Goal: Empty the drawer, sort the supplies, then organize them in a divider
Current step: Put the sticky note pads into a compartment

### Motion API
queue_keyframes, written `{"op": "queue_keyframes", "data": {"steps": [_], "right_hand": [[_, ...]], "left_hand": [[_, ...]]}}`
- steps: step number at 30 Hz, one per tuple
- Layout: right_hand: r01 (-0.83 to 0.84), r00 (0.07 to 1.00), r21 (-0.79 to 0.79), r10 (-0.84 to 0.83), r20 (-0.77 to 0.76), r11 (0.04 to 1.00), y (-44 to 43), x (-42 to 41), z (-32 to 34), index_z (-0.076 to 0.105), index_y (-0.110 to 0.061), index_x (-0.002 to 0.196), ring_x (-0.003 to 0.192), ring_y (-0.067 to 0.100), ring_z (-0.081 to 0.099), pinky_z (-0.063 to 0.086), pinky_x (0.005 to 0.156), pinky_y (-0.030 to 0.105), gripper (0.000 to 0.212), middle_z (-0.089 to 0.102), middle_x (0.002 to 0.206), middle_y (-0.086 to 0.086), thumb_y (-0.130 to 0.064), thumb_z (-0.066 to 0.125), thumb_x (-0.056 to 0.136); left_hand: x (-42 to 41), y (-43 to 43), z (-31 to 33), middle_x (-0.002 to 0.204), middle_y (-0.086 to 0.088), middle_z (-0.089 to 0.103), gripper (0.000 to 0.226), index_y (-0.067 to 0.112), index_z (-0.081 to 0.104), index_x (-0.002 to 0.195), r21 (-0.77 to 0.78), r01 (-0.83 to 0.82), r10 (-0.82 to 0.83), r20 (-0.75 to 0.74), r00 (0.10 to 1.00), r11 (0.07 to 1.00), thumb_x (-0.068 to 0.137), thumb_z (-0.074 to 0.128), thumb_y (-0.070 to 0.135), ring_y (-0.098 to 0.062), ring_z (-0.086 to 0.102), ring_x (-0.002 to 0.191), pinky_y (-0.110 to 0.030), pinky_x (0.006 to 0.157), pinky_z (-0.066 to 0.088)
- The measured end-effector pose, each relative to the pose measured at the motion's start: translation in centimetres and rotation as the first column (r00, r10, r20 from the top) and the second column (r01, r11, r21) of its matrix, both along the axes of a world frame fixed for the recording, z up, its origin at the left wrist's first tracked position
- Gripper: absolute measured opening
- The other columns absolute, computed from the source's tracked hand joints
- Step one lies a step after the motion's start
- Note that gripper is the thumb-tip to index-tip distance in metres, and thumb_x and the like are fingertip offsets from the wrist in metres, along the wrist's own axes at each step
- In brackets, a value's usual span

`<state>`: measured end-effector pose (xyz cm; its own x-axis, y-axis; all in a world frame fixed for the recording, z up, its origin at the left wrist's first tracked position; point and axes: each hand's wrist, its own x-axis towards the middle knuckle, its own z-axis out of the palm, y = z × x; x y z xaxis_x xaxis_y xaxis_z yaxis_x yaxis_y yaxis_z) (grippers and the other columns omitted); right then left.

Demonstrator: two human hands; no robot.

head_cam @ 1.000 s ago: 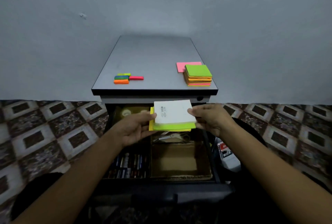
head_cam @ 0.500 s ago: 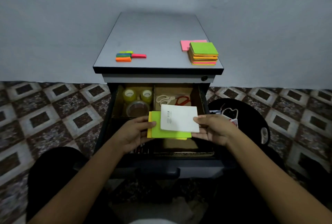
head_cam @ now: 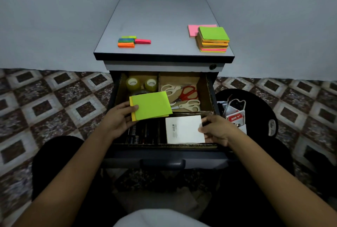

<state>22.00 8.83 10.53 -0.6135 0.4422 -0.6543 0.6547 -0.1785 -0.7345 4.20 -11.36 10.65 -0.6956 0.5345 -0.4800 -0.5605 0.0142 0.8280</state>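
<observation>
While left grip holds green pad, right grip pinches white pad, right edge

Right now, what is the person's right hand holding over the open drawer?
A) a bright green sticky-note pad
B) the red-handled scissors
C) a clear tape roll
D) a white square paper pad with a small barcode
D: the right hand pinches the white square paper pad by its right edge, while the left hand grips the bright green sticky-note pad.
</observation>
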Motion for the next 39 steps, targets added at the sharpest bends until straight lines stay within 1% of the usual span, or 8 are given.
{"op": "queue_keyframes", "data": {"steps": [4,10,13,16,24,28,34,39], "right_hand": [[-0.194,0.969,0.248,0.146,0.198,0.949,-0.8,-1.4,-0.5,0.054,-0.001,0.094,0.063,0.022,0.051,0.048,0.063,0.035,0.004,0.052,0.074,0.013,-0.002,0.052,0.091],[-0.304,0.918,0.282,0.200,0.344,0.910,-1.9,-3.1,-1.6,0.044,0.005,0.131,0.074,0.028,0.058,0.040,0.047,0.026,0.042,0.057,0.119,0.025,-0.004,0.055,0.091],[-0.217,0.943,0.314,0.116,0.312,0.924,-1.9,-3.1,-2.8,0.048,0.005,0.128,0.110,0.033,0.054,0.045,0.064,0.028,0.040,0.054,0.125,0.021,0.000,0.056,0.089],[-0.215,0.942,0.339,0.103,0.319,0.916,-1.9,-2.9,-3.2,0.057,0.001,0.121,0.104,0.032,0.057,0.050,0.081,0.034,0.036,0.060,0.115,0.020,-0.005,0.058,0.086],[-0.182,0.950,0.334,0.078,0.302,0.925,-1.8,-2.7,-3.7,0.061,0.001,0.106,0.082,0.029,0.057,0.046,0.054,0.030,0.023,0.062,0.098,0.018,-0.005,0.055,0.085],[-0.111,0.972,0.297,0.042,0.230,0.948,-1.2,-2.5,-4.0,0.062,0.000,0.091,0.088,0.033,0.061,0.055,0.073,0.039,0.016,0.064,0.092,0.022,-0.004,0.054,0.078],[0.125,0.981,0.038,-0.118,-0.151,0.991,-2.1,-1.3,-0.2,0.057,-0.007,0.081,0.050,0.014,0.058,0.043,0.053,0.024,0.023,0.057,0.067,0.008,-0.008,0.043,0.098],[0.135,0.942,-0.103,-0.160,-0.294,0.985,-2.6,-0.8,1.4,0.064,-0.011,0.080,0.075,0.019,0.062,0.054,0.070,0.026,0.017,0.063,0.084,0.008,-0.017,0.055,0.093]], "left_hand": [[0.1,0.0,-0.5,0.093,-0.005,0.064,0.015,0.013,0.059,0.094,0.007,-0.026,0.026,0.027,0.999,1.000,0.093,0.050,0.002,-0.016,0.062,0.079,-0.019,0.053,0.055],[0.3,0.0,-0.7,0.093,-0.005,0.064,0.016,0.014,0.059,0.094,0.005,-0.030,0.030,0.030,0.999,1.000,0.093,0.049,0.001,-0.017,0.061,0.081,-0.019,0.054,0.056],[0.2,-0.1,-0.8,0.090,-0.005,0.065,0.016,0.013,0.060,0.095,0.009,-0.028,0.028,0.035,0.999,1.000,0.093,0.049,0.002,-0.017,0.063,0.078,-0.019,0.054,0.056],[0.1,-0.1,-0.9,0.079,-0.001,0.070,0.016,0.013,0.061,0.097,0.019,-0.019,0.018,0.041,0.999,1.000,0.092,0.051,0.002,-0.011,0.069,0.064,-0.019,0.053,0.055],[0.1,-0.4,-1.0,0.072,0.002,0.073,0.016,0.012,0.061,0.098,0.042,0.013,-0.015,0.050,0.999,0.999,0.092,0.051,0.002,-0.009,0.070,0.063,-0.020,0.055,0.056],[0.4,-0.1,-0.7,0.072,0.003,0.073,0.016,0.014,0.061,0.098,0.037,0.036,-0.038,0.050,0.998,0.999,0.092,0.051,0.003,-0.008,0.069,0.063,-0.019,0.055,0.056],[1.5,0.5,0.3,0.074,0.002,0.073,0.017,0.014,0.061,0.099,0.050,0.118,-0.120,0.041,0.992,0.992,0.091,0.051,0.003,-0.008,0.070,0.064,-0.020,0.058,0.057],[3.1,1.9,0.7,0.074,0.002,0.073,0.018,0.014,0.062,0.100,0.049,0.192,-0.194,0.059,0.979,0.980,0.090,0.052,0.003,-0.009,0.070,0.063,-0.020,0.055,0.056]]}}
